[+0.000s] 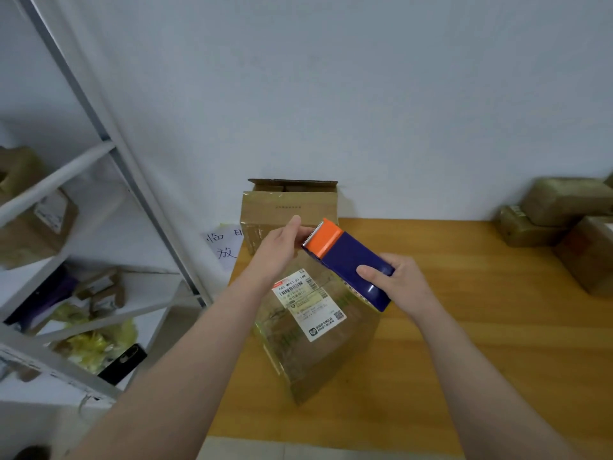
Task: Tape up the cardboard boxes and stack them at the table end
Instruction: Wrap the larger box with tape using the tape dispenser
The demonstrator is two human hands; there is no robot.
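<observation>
Box lay on the wood surface near its left end, under both hands. It sat crooked, one corner pointing at the person. Its white label read "642 M003-00 163". Right hand had its fingers clamped on the blue end of a tape gun, whose orange toothed end pointed up and left. Left hand touched that end; its fingers were hidden, so I could not tell their state. Another box stood by the wall, flap up.

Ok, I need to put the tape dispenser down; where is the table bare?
Bare table lies right of the labelled box, up to the stacked boxes at the right. The left end is crowded: the open box stands behind the labelled one.
</observation>
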